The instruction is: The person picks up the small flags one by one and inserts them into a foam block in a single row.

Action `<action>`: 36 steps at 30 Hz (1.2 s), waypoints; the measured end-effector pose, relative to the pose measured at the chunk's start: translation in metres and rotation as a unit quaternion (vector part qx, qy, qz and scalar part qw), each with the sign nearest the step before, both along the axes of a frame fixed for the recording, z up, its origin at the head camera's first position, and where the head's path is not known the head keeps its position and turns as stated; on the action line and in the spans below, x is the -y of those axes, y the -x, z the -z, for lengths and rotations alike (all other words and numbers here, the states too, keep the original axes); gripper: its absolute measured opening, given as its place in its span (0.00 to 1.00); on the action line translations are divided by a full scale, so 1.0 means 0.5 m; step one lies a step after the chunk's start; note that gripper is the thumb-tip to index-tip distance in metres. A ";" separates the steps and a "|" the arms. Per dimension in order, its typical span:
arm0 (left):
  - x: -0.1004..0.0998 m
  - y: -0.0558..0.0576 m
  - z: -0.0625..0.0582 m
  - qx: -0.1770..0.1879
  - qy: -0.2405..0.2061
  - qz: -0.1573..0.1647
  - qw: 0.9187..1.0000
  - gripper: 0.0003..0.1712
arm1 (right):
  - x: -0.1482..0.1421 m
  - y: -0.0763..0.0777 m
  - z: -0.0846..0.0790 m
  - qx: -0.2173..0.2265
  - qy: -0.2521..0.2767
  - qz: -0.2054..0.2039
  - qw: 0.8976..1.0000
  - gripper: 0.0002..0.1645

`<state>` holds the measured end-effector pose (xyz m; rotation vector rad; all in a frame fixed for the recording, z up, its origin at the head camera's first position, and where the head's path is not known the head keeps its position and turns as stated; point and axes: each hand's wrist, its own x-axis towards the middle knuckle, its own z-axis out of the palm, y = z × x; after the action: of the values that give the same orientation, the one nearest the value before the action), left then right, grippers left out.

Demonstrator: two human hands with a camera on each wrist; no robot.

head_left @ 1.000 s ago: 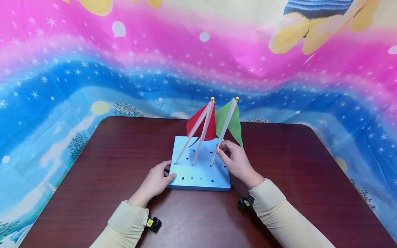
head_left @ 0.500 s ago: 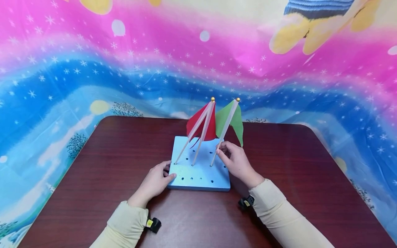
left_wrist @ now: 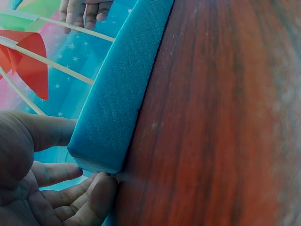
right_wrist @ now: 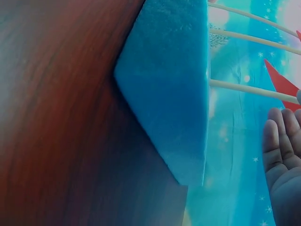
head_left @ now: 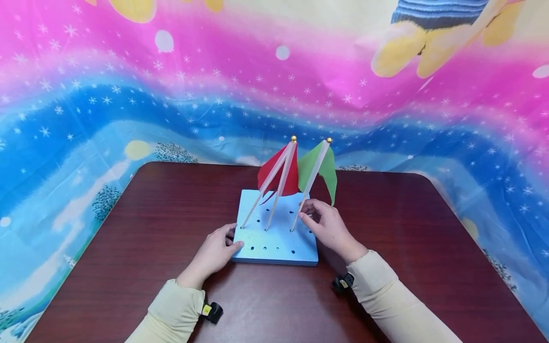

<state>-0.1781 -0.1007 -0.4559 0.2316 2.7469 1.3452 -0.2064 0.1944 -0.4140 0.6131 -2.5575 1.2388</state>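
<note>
A light-blue board (head_left: pixel 274 240) with several small holes lies on the table. Two red flags (head_left: pixel 289 176) stand in it on slanting wooden sticks, one behind the other. A green flag (head_left: pixel 310 166) with a gold bead on top leans to the right in another hole. My left hand (head_left: pixel 216 250) holds the board's left edge, thumb on top and fingers at the side, as the left wrist view shows too. My right hand (head_left: pixel 330 226) is at the green flag's stick (head_left: pixel 296 221), thumb and forefinger slightly parted around it; the other fingers look fairly straight in the right wrist view.
The dark red-brown table (head_left: pixel 171 205) extends around the board on all sides. A patterned cloth (head_left: pixel 240 85) in pink and blue hangs behind it. Black wrist cameras sit at both cuffs.
The right thumb has slid a little down and away from the forefinger at the green flag's stick. The green flag leans slightly further right. The left hand and the board stay in place.
</note>
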 end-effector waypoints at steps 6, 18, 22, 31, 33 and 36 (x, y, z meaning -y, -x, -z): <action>0.001 -0.002 -0.001 0.000 0.002 0.001 1.000 0.31 | -0.015 -0.004 -0.001 0.019 -0.016 0.004 1.000 0.13; -0.001 -0.004 -0.006 -0.001 0.006 0.000 1.000 0.31 | -0.046 -0.009 0.007 0.042 -0.065 0.007 0.997 0.14; -0.001 -0.006 -0.008 0.000 0.007 -0.001 1.000 0.31 | -0.058 -0.010 0.009 0.048 -0.072 0.008 0.996 0.13; -0.002 -0.006 -0.008 -0.001 0.004 0.001 1.000 0.31 | -0.092 -0.013 0.011 0.054 -0.108 0.007 0.993 0.15; -0.001 -0.006 -0.008 -0.002 0.002 0.001 1.000 0.31 | -0.101 -0.014 0.012 0.056 -0.116 0.009 0.992 0.15; -0.001 -0.008 -0.009 -0.003 0.002 0.001 1.000 0.31 | -0.115 -0.016 0.013 0.059 -0.126 0.020 0.990 0.15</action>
<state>-0.1740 -0.1003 -0.4512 0.2402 2.7538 1.3396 -0.1985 0.2519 -0.4205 0.5496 -2.8362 0.9749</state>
